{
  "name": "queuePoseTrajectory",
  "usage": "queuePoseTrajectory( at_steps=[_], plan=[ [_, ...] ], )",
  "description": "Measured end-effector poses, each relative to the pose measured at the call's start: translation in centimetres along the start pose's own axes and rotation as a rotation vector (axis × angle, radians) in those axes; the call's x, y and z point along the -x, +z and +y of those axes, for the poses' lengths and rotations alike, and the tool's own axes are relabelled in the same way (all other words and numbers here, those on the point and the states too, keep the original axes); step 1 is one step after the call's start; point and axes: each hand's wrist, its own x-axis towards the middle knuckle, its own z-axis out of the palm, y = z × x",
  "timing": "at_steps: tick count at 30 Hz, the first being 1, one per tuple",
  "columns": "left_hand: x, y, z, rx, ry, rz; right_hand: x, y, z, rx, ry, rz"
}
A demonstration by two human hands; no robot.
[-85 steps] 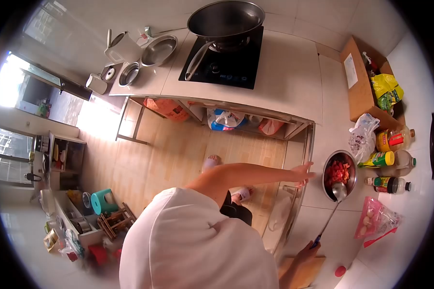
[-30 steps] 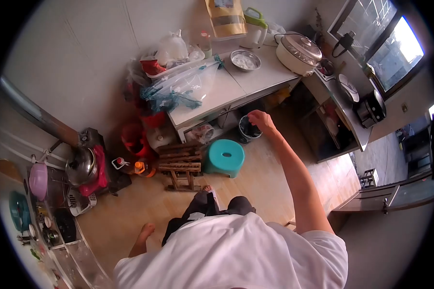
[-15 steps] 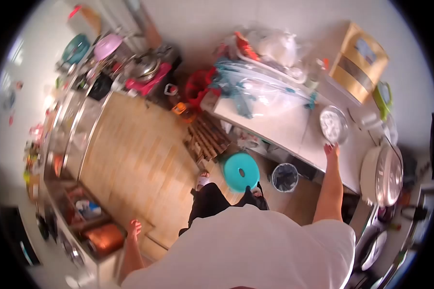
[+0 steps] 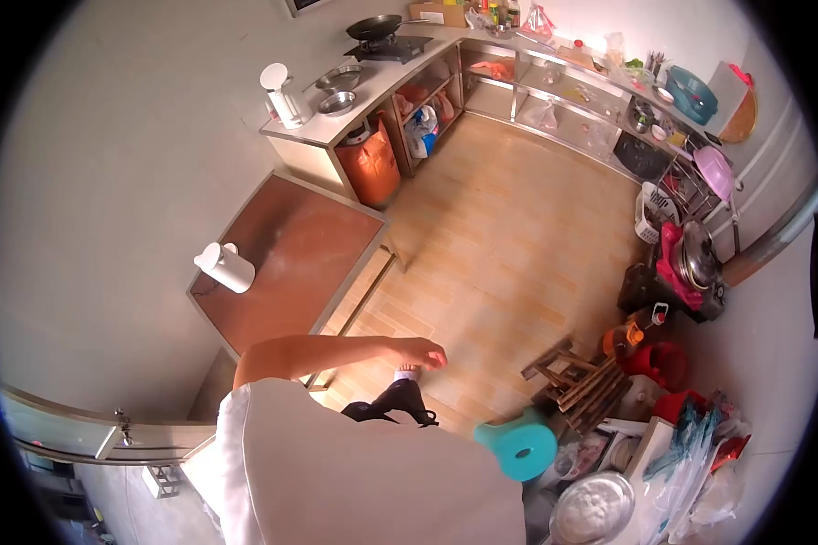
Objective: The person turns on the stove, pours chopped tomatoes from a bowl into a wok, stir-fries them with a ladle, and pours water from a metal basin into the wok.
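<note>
My left hand (image 4: 420, 352) is stretched out in front of my body above the floor. Its fingers are loosely bent, with nothing seen in them. A round metal bowl (image 4: 629, 510) of white powdery stuff (image 4: 593, 510) is at the lower right, close to my right side and by the cluttered white table. My right hand is out of sight, so I cannot tell whether it holds the bowl. Near the bowl stands a turquoise stool (image 4: 516, 445).
On the left, a brown-topped table (image 4: 291, 263) bears a white jug (image 4: 225, 267). Behind it, a counter (image 4: 323, 123) holds metal pans (image 4: 338, 102) and a wok (image 4: 374, 27). A wooden rack (image 4: 586, 386), red buckets (image 4: 659, 365) and an orange-capped bottle (image 4: 622, 340) line the right side.
My view has swung left, towards the brown table and the far counter. The bowl, at my right fingertips before, now shows larger beside me. My right hand has left the view.
</note>
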Motion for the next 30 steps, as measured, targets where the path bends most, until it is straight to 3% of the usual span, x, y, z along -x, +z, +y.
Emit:
queuePoseTrajectory(
  at_steps=[2,6,8,13,16,18,20,22,25,28,30],
  plan=[
    [0.5,-1.9,1.1,0.101,0.148,0.006,4.1,14.5,-5.6,-0.009,0.151,-0.274],
    [1.7,-9.5,3.6,0.247,0.101,0.118,14.0,36.1,-14.4,-0.176,0.381,-0.876],
    [1.6,-13.9,4.0,0.345,0.089,0.19,21.0,45.3,-21.9,-0.15,0.355,-0.907],
    [0.0,-25.3,3.7,0.45,0.125,0.411,25.8,60.5,-28.2,-0.005,0.249,-1.135],
    [-1.5,-31.3,2.4,0.53,0.119,0.59,27.3,69.6,-32.8,0.097,0.135,-1.26],
    [-2.3,-36.2,2.0,0.68,0.111,0.519,27.1,76.9,-33.3,0.129,-0.009,-1.366],
    [-3.6,-40.4,3.3,0.758,0.068,0.738,27.5,84.3,-35.8,0.131,-0.058,-1.484],
    [-5.4,-45.5,2.6,0.882,0.124,0.815,27.2,92.4,-36.9,0.1,-0.077,-1.614],
    [-7.6,-52.4,3.4,1.109,0.226,0.93,29.9,101.4,-42.4,-0.096,0.116,-1.685],
    [-10.3,-60.6,1.1,1.142,0.251,1.098,30.7,108.6,-46.2,0.032,-0.084,-1.773],
    [-11.9,-66.9,0.5,1.121,0.302,1.24,30.4,113.6,-47.0,0.092,-0.097,-1.843]
  ],
)
